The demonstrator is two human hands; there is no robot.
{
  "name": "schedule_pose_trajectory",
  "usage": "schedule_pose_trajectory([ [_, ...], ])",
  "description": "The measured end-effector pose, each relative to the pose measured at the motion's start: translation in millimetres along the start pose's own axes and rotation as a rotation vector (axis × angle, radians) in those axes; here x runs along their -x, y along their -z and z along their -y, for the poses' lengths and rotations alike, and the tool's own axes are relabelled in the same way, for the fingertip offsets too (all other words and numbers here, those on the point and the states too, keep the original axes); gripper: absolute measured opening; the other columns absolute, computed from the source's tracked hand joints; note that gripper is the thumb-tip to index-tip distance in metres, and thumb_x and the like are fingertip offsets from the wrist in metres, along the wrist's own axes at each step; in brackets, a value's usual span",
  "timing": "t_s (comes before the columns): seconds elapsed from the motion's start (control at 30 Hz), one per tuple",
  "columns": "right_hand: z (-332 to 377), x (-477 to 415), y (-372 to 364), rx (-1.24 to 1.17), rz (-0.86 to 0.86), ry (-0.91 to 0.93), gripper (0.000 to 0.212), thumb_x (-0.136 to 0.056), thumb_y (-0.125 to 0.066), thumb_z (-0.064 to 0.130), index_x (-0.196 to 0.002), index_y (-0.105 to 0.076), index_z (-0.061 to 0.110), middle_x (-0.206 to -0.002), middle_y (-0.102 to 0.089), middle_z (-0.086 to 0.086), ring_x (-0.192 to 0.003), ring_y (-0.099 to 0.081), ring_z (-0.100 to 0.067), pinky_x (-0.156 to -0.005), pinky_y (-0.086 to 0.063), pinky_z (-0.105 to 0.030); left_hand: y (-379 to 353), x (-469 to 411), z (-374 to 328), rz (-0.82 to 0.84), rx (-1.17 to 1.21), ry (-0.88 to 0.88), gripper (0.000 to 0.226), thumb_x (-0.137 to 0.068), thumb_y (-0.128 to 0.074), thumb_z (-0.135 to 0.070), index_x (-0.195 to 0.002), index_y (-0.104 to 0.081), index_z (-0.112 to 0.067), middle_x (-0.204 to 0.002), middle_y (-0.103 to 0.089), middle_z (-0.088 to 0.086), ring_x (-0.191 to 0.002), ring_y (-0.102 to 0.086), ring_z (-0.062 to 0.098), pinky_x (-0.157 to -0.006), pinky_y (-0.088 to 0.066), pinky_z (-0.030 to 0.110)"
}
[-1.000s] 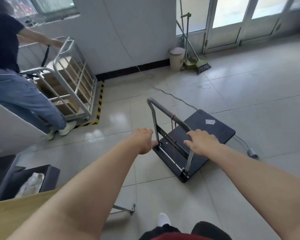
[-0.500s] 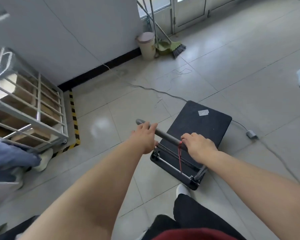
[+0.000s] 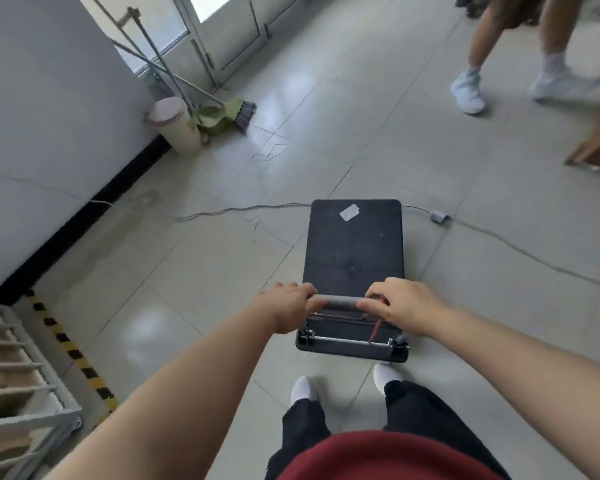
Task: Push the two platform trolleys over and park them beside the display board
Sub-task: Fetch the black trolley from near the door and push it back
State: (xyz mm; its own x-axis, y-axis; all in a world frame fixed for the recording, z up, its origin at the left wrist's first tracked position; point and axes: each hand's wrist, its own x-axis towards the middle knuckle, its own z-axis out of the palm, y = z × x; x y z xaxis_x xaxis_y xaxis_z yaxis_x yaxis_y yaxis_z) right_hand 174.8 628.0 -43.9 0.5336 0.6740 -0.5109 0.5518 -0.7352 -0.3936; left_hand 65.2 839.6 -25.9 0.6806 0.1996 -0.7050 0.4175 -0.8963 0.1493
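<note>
A: What containers are in view?

B: A cream bin stands against the wall, beside a broom and green dustpan. Its lid is on, so I cannot tell what is inside. At the lower left, a metal cage cart holds brown cardboard boxes behind its bars.

A: And the platform trolley?

B: The platform trolley sits on the tiled floor, straight ahead of the person's white-socked feet. Its black deck is bare apart from a small pale sticker near the far edge. A thin cable runs across the floor at that far edge.

A: Where are the hands?

B: Both on the grey handle bar at the near end. The left hand is clenched around the bar's left end; the right hand grasps the right end, fingers curled over the top. A red cord hangs from the bar just beside the right hand.

A: Anyone else?

B: Another person's legs in white shoes, well apart at the upper right.
</note>
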Motion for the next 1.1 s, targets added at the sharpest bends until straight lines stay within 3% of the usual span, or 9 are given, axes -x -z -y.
schedule_pose_trajectory([
  [0.13,14.2,16.3,-17.3,-0.013,-0.229,-0.188,0.045,-0.088,-0.031,0.069,-0.097,-0.061,0.038,-0.09,-0.065,0.008,-0.094,-0.061,-0.023,-0.082,-0.049,-0.042,8.3,-12.0,11.4,-0.021,-0.067,-0.129,0.043,-0.098,-0.022,-0.058,-0.102,-0.049,-0.025,-0.103,-0.061,0.006,-0.095,-0.052,0.029,-0.085,-0.046,0.045],
  [0.23,34.4,24.0,-31.2,-0.001,-0.272,-0.266,0.045,-0.091,-0.032,0.064,-0.1,-0.063,0.034,-0.092,-0.067,0.003,-0.098,-0.061,-0.024,-0.085,-0.046,-0.043,3.3,-8.4,21.6,-0.036,-0.14,-0.198,0.044,-0.098,-0.021,-0.056,-0.099,-0.047,-0.021,-0.101,-0.062,0.009,-0.091,-0.055,0.031,-0.078,-0.044,0.043],
  [0.4,72.9,41.0,-64.3,-0.116,-0.282,-0.363,0.042,-0.09,-0.036,0.066,-0.085,-0.057,0.03,-0.081,-0.058,0.005,-0.095,-0.057,-0.025,-0.077,-0.037,-0.037,0.5,14.6,49.1,-0.014,-0.288,-0.327,0.033,-0.104,-0.029,-0.039,-0.116,-0.051,-0.017,-0.102,-0.056,0.007,-0.101,-0.056,0.034,-0.087,-0.046,0.046],
  [0.53,103.1,66.8,-92.0,-0.149,-0.375,-0.454,0.051,-0.091,-0.034,0.064,-0.1,-0.063,0.024,-0.091,-0.058,0.0,-0.101,-0.054,-0.025,-0.085,-0.038,-0.039,1.0,33.0,58.4,-0.003,-0.428,-0.423,0.031,-0.105,-0.027,-0.035,-0.122,-0.047,-0.018,-0.109,-0.054,0.007,-0.105,-0.053,0.033,-0.09,-0.046,0.045],
  [0.63,120.7,90.4,-114.2,-0.177,-0.41,-0.54,0.051,-0.092,-0.034,0.063,-0.104,-0.063,0.023,-0.101,-0.062,-0.002,-0.105,-0.054,-0.027,-0.09,-0.04,-0.043,-14.7,43.2,61.0,-0.024,-0.488,-0.483,0.027,-0.105,-0.031,-0.033,-0.124,-0.047,-0.025,-0.12,-0.054,0.007,-0.107,-0.052,0.033,-0.092,-0.046,0.047],
  [0.8,143.7,132.1,-151.9,-0.267,-0.405,-0.707,0.049,-0.093,-0.033,0.062,-0.107,-0.06,0.024,-0.104,-0.062,-0.004,-0.107,-0.052,-0.03,-0.093,-0.042,-0.053,-52.8,63.6,58.9,-0.079,-0.505,-0.523,0.02,-0.104,-0.033,-0.031,-0.12,-0.04,-0.039,-0.12,-0.048,0.003,-0.111,-0.045,0.032,-0.092,-0.047,0.052],
  [0.93,169.0,158.8,-184.3,-0.327,-0.448,-0.842,0.046,-0.093,-0.033,0.061,-0.11,-0.058,0.026,-0.106,-0.062,-0.001,-0.109,-0.052,-0.028,-0.091,-0.041,-0.045,-76.5,82.4,54.9,-0.12,-0.51,-0.549,0.027,-0.102,-0.034,-0.033,-0.128,-0.04,-0.038,-0.127,-0.045,0.005,-0.118,-0.04,0.031,-0.097,-0.043,0.053],
  [1.03,186.5,173.1,-199.3,-0.397,-0.438,-0.911,0.043,-0.095,-0.029,0.059,-0.115,-0.055,0.03,-0.112,-0.061,0.0,-0.112,-0.05,-0.027,-0.094,-0.04,-0.051,-86.0,92.1,51.2,-0.155,-0.53,-0.61,0.029,-0.101,-0.037,-0.032,-0.129,-0.043,-0.039,-0.131,-0.043,0.002,-0.123,-0.036,0.029,-0.1,-0.038,0.052],
  [1.1,195.9,181.8,-209.6,-0.463,-0.422,-0.925,0.043,-0.096,-0.028,0.057,-0.117,-0.054,0.031,-0.115,-0.06,0.002,-0.114,-0.049,-0.026,-0.096,-0.037,-0.047,-89.8,94.3,52.1,-0.145,-0.563,-0.679,0.028,-0.101,-0.038,-0.034,-0.128,-0.046,-0.04,-0.132,-0.042,-0.002,-0.124,-0.034,0.027,-0.101,-0.036,0.052],
])
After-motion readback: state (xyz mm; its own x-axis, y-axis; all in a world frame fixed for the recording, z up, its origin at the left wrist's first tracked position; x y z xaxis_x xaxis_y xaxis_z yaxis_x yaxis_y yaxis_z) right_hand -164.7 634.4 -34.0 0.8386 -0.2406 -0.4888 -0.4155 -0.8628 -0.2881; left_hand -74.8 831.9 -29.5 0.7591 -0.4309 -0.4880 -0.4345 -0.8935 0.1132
